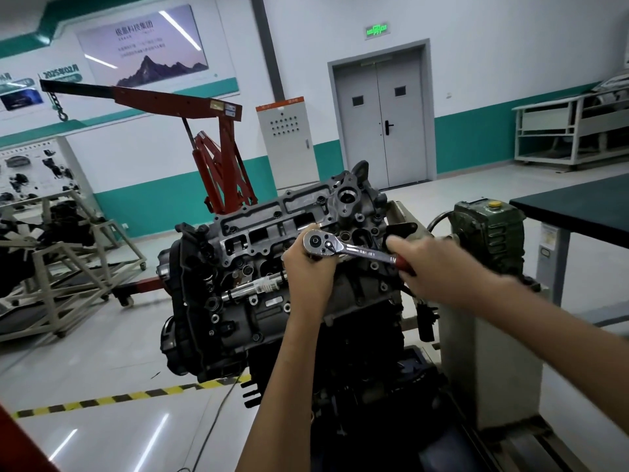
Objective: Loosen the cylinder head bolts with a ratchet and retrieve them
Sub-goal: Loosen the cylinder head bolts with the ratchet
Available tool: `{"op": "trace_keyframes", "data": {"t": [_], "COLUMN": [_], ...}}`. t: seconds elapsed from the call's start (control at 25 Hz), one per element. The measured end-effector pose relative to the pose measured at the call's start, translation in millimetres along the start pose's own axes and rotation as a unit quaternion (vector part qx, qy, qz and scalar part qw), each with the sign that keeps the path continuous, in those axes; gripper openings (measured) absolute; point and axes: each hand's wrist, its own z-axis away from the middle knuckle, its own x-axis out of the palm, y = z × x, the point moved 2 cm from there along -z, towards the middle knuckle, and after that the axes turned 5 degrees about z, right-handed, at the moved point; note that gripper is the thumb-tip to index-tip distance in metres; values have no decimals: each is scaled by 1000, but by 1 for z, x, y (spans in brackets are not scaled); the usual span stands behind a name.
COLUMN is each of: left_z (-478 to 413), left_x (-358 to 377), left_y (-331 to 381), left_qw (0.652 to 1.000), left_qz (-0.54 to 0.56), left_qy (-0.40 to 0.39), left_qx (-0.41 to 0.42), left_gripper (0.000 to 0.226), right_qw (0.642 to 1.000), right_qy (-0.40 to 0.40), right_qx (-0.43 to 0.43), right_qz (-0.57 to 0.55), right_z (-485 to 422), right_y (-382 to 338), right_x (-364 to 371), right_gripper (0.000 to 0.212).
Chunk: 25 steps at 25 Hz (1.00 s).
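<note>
So, the ratchet [343, 248] is parked on top of the cylinder head [272, 216], near its front edge, and both hands are clamped on it. The round drive end is cupped by the left hand [308, 270], fingers curled underneath. The red grip at the far end is wrapped by the right hand [432, 267]. Its long axis is laid left to right, dipping slightly toward the right hand. The bolt can't be seen, since it's hidden under the drive end and left hand. Probably the swing gets made from the right, with the left used as the pivot. A chrome bar [253, 287] is lying just beside the left hand.
</note>
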Motion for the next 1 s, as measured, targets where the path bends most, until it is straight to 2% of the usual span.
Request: {"op": "trace_keyframes", "data": {"t": [0.08, 0.2, 0.28, 0.32, 0.4, 0.52, 0.6, 0.68, 0.8, 0.84, 0.92, 0.96, 1.0], "left_z": [5, 6, 5, 4, 1, -2, -2, 0, 5, 6, 5, 5, 5], "left_x": [2, 9, 11, 10, 8, 6, 4, 2, 3, 5, 9, 11, 11], "left_y": [2, 5, 4, 3, 1, 0, 2, 1, 2, 3, 3, 3, 2], "left_qw": [1000, 999, 999, 999, 1000, 1000, 1000, 1000, 1000, 1000, 999, 1000, 1000], "left_qz": [-2, 11, 19, 20, 14, 14, 16, 9, -7, -9, -12, -9, 1], "left_qy": [15, 22, 21, 22, 23, -8, -15, -10, 16, 24, 23, 20, 19], "left_qx": [15, 32, 31, 17, -15, -6, 0, -3, 14, 17, 19, 22, 18], "left_gripper": [41, 39, 43, 43, 41, 36, 32, 31, 41, 43, 42, 41, 38], "right_qw": [987, 911, 886, 894, 938, 995, 999, 1000, 984, 965, 901, 869, 855], "right_qy": [-1, 39, 50, 47, 35, -5, 15, 12, -3, 10, 41, 52, 57], "right_qx": [66, 158, 163, 156, 112, 10, -20, -10, 73, 107, 148, 158, 158], "right_qz": [-148, -378, -432, -418, -327, -98, 27, 24, -162, -240, -407, -466, -490], "right_z": [26, 42, 43, 43, 41, 13, -8, -8, 28, 37, 44, 44, 43], "right_y": [-33, -97, -119, -115, -79, -9, 13, 11, -33, -56, -101, -116, -125], "right_x": [26, 55, 65, 65, 55, 16, -8, -8, 30, 40, 54, 58, 61], "right_gripper": [18, 24, 23, 22, 21, 19, 23, 20, 19, 21, 22, 24, 26]}}
